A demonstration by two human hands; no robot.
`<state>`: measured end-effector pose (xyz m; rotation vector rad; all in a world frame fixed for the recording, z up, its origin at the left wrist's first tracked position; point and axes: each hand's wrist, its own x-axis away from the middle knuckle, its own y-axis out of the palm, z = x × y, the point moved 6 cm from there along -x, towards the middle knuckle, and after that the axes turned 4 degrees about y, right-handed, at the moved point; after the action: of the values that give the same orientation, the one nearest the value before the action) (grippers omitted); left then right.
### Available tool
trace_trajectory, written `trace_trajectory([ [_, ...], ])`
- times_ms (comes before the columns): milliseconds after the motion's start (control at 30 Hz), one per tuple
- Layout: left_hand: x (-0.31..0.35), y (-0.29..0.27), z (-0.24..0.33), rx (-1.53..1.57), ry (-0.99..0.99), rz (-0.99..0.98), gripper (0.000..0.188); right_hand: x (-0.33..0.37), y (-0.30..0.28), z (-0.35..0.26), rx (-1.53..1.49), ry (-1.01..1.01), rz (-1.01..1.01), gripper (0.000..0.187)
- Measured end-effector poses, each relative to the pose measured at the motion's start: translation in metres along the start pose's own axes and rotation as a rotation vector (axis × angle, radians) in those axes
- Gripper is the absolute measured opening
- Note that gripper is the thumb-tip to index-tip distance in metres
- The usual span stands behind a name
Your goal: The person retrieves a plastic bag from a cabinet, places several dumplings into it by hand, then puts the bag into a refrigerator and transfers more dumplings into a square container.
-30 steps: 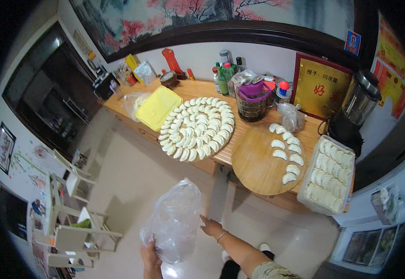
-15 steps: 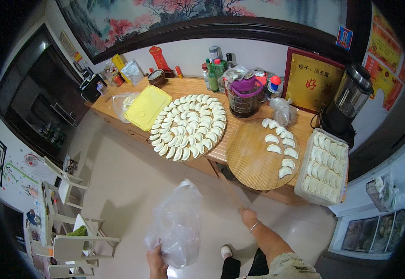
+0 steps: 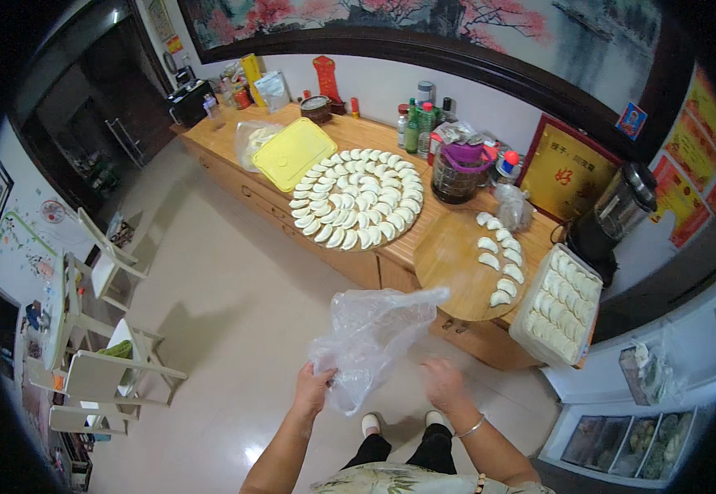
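My left hand (image 3: 315,387) is closed on a crumpled clear plastic bag (image 3: 374,329), which hangs in front of me over the floor. To the right of the bag is my right hand (image 3: 443,383), apart from it and smeared by motion; its fingers do not show clearly. On the wooden counter, a round tray of white dumplings (image 3: 358,198) laid in rings stands beyond the bag. Right of it lies a round wooden board (image 3: 457,263) with two short rows of dumplings. A clear plastic box (image 3: 557,306) full of rows of dumplings stands at the counter's right end.
A yellow lid (image 3: 295,155) leans by the tray's left. Behind are bottles (image 3: 418,128), a jar with a purple top (image 3: 457,173), a gold plaque (image 3: 568,165) and a blender (image 3: 617,210). White chairs (image 3: 119,379) stand at left; an open freezer drawer (image 3: 621,440) is at lower right.
The bag has moved right and up with my left hand. My right hand has left the cabinet door edge below the board, which stood open and is now shut. My view has turned.
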<state>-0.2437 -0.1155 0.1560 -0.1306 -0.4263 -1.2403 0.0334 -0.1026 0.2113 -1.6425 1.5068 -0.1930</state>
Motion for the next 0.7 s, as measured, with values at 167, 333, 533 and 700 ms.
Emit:
trace_trajectory([
  [167,0.008,0.016,-0.004,-0.053,0.024,-0.125,0.028,-0.056,0.042,-0.028,0.08,0.454,-0.527,0.024],
  [333,0.01,-0.004,-0.019,-0.119,0.004,-0.054,0.029,0.013,0.154,0.038,0.28,0.506,-0.997,0.029],
  [533,0.017,-0.05,-0.015,-0.597,0.187,-0.06,0.032,0.0,0.052,-0.046,-0.311,0.176,-0.605,0.032],
  [700,0.006,-0.064,-0.033,-0.737,0.269,0.013,0.034,0.021,0.015,0.019,-0.215,0.695,-0.588,0.031],
])
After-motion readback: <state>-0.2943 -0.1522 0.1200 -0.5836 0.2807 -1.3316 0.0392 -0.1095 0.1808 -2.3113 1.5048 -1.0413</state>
